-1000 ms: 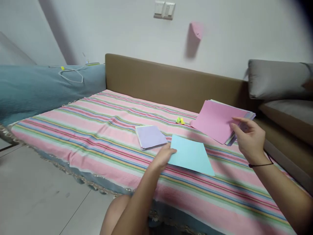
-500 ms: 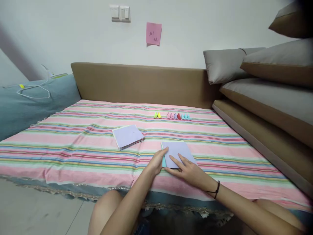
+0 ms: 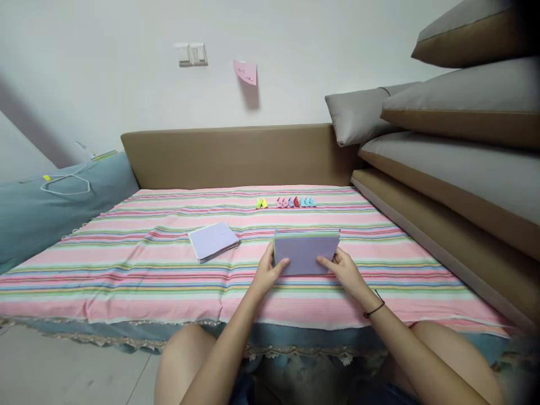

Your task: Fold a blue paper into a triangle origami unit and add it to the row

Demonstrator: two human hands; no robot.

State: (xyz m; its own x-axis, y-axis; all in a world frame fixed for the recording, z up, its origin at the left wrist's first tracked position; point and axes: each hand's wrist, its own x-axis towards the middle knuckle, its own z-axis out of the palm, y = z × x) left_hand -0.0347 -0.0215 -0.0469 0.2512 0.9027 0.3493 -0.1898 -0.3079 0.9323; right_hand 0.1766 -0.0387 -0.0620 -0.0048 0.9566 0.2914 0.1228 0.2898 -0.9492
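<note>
A stack of coloured paper sheets is tilted up on edge above the striped cloth, its purple face towards me and green and other edges showing along the top. My left hand grips its left side, thumb on the purple face. At the right side my right hand holds it the same way, a black cord around that wrist. The fingers behind the stack are partly hidden. To the left, a second paper stack with a purple top lies flat, its edges slightly uneven.
Beyond the stacks stand two small yellow folded paper pieces and a row of pink, purple, red and blue ones. Striped cloth covers the bed. Large cushions are piled at the right; a blue bolster borders the left.
The paper stack has been raised from lying flat to tilted on edge. My right hand has moved from spread over its top to gripping its right side. The view has shifted slightly.
</note>
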